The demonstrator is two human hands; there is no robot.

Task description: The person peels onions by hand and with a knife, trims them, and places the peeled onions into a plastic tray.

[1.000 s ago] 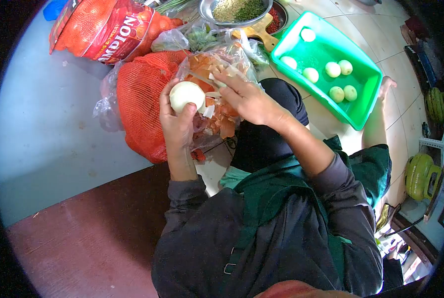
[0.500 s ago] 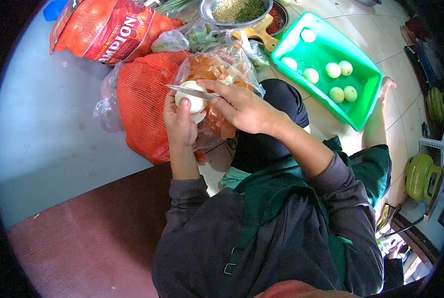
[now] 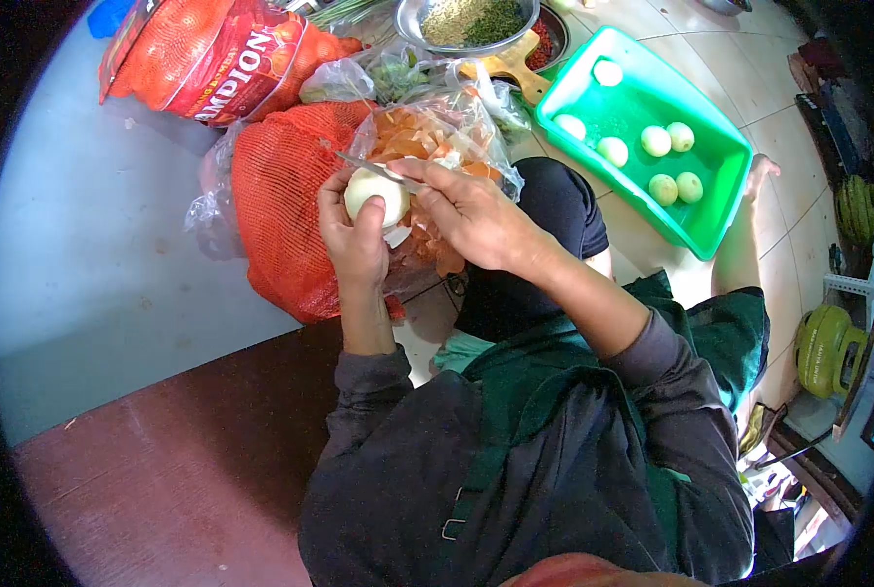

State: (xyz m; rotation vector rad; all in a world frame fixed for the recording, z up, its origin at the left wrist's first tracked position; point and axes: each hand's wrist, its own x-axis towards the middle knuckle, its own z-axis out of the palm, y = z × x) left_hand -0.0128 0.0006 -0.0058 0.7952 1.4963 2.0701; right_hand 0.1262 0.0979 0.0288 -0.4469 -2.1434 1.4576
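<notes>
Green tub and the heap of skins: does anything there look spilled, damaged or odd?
Nothing plainly stands out. Seven peeled onions lie inside the green tub, which shows no visible damage. The skins are heaped in clear plastic; whether any slipped out is unclear.

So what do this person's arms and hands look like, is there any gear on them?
No gear that I can see. The left hand and right hand are both ungloved. The left sleeve and right sleeve are plain dark grey cloth, ending partway along the forearms, with more forearm uncovered on the right. No cables or markings show.
</notes>
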